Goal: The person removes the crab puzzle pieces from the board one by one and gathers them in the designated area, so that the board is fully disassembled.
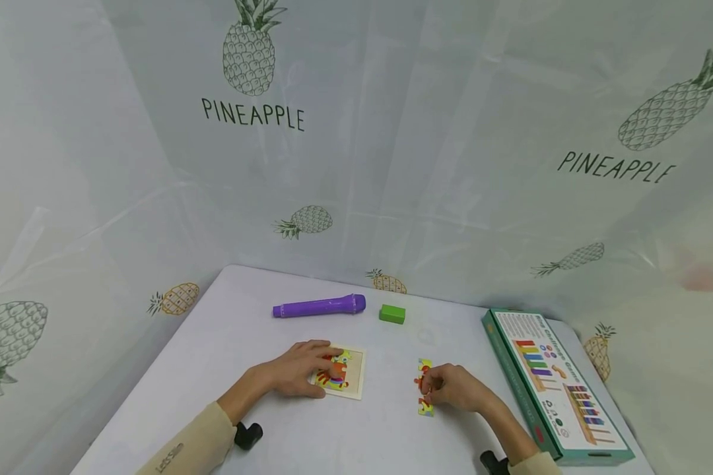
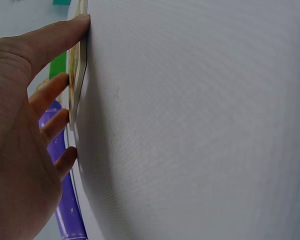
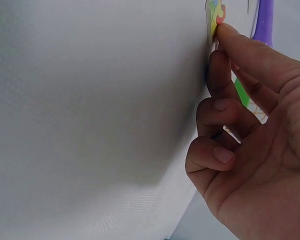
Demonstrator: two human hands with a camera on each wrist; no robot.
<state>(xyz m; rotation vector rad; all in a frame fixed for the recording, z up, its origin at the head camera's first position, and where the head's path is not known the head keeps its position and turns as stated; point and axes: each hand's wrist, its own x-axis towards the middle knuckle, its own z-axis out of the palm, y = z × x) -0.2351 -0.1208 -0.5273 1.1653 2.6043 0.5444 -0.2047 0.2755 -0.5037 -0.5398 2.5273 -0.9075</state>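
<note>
A square wooden jigsaw tray [image 1: 357,377] lies mid-table, partly filled with bright puzzle pieces [image 1: 340,381]; its right part shows bare wood. My left hand [image 1: 296,371] rests over its left side with spread fingers, hiding some of the picture. In the left wrist view, the thumb [image 2: 65,37] touches the tray's edge, and other fingertips lie along its far side. To the right, a narrow upright strip of joined yellow and red puzzle pieces [image 1: 426,408] lies on the table. My right hand [image 1: 459,388] pinches the strip's right side between thumb and curled index finger.
Behind the tray lie a purple toy microphone [image 1: 319,307] and a green block [image 1: 392,314]. A green and white game box [image 1: 561,386] stands along the right table edge. Pineapple-printed sheeting [image 1: 392,165] hangs behind the white table [image 1: 309,442].
</note>
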